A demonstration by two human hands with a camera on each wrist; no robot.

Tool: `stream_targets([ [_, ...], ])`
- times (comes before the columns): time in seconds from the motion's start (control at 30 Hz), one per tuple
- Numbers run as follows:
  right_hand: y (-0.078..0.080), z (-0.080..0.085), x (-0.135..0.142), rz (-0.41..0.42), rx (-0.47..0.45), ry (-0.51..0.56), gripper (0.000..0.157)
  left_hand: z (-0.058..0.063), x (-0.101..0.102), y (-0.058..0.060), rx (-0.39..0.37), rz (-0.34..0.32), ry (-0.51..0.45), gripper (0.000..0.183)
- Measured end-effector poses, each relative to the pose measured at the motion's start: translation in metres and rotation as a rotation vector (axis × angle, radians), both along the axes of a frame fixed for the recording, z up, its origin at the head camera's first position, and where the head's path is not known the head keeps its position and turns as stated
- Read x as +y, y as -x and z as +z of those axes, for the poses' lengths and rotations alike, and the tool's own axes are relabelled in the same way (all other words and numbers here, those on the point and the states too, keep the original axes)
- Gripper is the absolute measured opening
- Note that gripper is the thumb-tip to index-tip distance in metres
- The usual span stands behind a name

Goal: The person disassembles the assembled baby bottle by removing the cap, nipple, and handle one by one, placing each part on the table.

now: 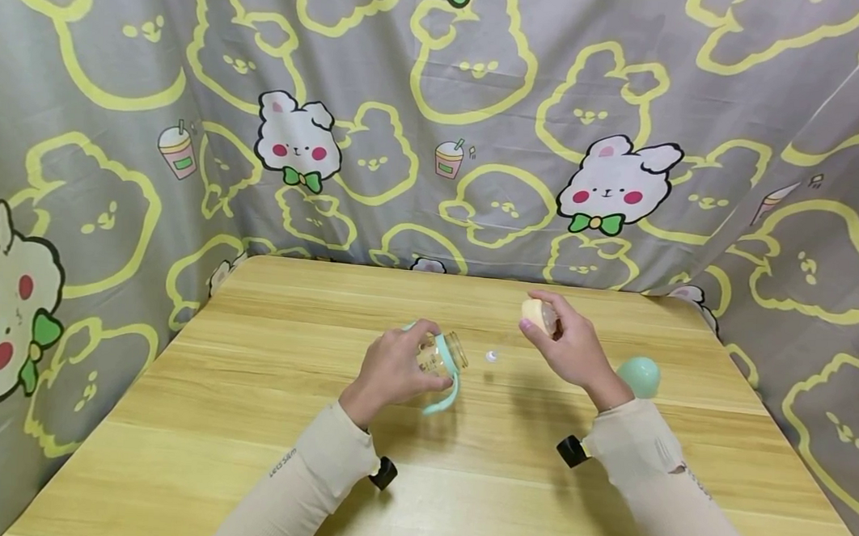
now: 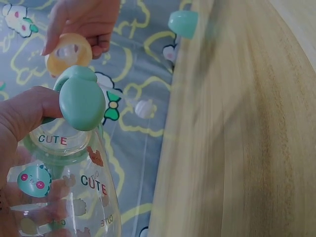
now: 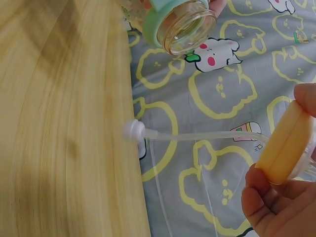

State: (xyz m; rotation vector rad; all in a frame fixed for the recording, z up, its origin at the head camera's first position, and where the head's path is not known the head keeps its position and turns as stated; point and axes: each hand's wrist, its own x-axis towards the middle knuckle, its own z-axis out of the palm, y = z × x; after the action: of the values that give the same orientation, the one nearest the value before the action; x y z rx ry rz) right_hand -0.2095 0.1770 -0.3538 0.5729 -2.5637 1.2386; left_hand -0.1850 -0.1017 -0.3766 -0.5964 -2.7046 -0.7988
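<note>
Near the middle of the head view, the left hand [image 1: 392, 371] is curling its fingers round a clear baby bottle [image 1: 442, 358] with mint green handles, holding it tipped on its side just above the wooden table [image 1: 246, 420], its open mouth facing right. To the right of centre, the right hand [image 1: 569, 348] is pinching a pale yellow collar [image 1: 535, 316] between thumb and fingertips, lifted clear of the tabletop. In the right wrist view, a thin clear straw [image 3: 202, 135] is running from that collar to a small white weight [image 3: 133, 130] lying on the table between the two hands. A mint green cap [image 1: 639, 376] is sitting on the table just right of the right wrist. A rabbit-print curtain [image 1: 437, 123] is filling the upper part of the frame.
</note>
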Motion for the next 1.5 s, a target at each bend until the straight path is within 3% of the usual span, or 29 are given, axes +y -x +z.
stream_targets([
  [1.5, 0.008, -0.008, 0.016, -0.071, -0.012, -0.064, 0.053, 0.005, -0.001, -0.003, -0.026, 0.001, 0.015, 0.065],
])
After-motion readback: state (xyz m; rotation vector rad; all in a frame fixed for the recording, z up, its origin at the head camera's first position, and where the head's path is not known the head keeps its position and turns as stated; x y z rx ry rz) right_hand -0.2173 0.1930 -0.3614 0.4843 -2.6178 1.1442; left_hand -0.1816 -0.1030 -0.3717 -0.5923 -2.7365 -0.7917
